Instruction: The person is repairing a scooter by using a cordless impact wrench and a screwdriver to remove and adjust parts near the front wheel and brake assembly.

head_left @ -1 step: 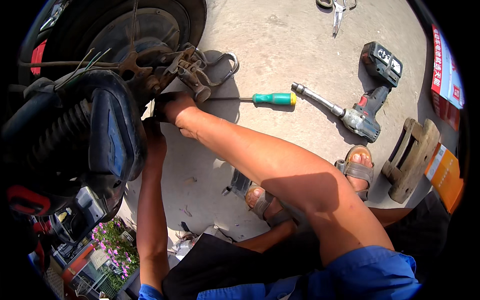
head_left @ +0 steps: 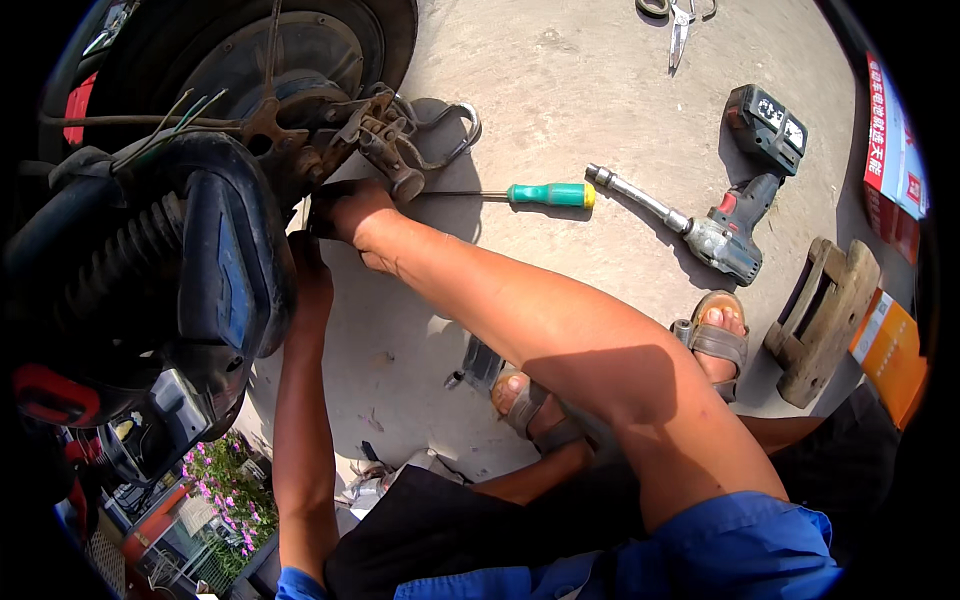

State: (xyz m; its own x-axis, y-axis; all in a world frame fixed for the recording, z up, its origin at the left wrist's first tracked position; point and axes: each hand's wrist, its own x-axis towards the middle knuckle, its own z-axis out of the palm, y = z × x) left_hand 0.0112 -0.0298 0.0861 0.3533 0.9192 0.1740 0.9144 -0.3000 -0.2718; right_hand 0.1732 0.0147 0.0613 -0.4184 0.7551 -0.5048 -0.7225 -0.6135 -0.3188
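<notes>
Both hands meet low beside a scooter-like vehicle, just below its rusty axle bracket (head_left: pixel 300 155) and next to the wheel (head_left: pixel 290 55). My right hand (head_left: pixel 358 212) is curled closed, with its darkened fingertips in deep shade. What it grips there I cannot make out. Just under it, my left hand (head_left: pixel 311 268) reaches up behind the black shock absorber and plastic cover (head_left: pixel 225 260); its fingers are mostly hidden. Close to my right hand are a rusty bolt-like part (head_left: pixel 405 184) and a screwdriver (head_left: pixel 550 195) with a green and yellow handle, lying on the ground.
A cordless impact wrench (head_left: pixel 725 235) with a long socket lies to the right, its battery (head_left: pixel 765 130) behind it. Scissors (head_left: pixel 680 35) lie at the far edge. A wooden stool (head_left: pixel 822 320) and cartons (head_left: pixel 890 150) stand at right. Loose wires (head_left: pixel 180 125) stick out above the cover.
</notes>
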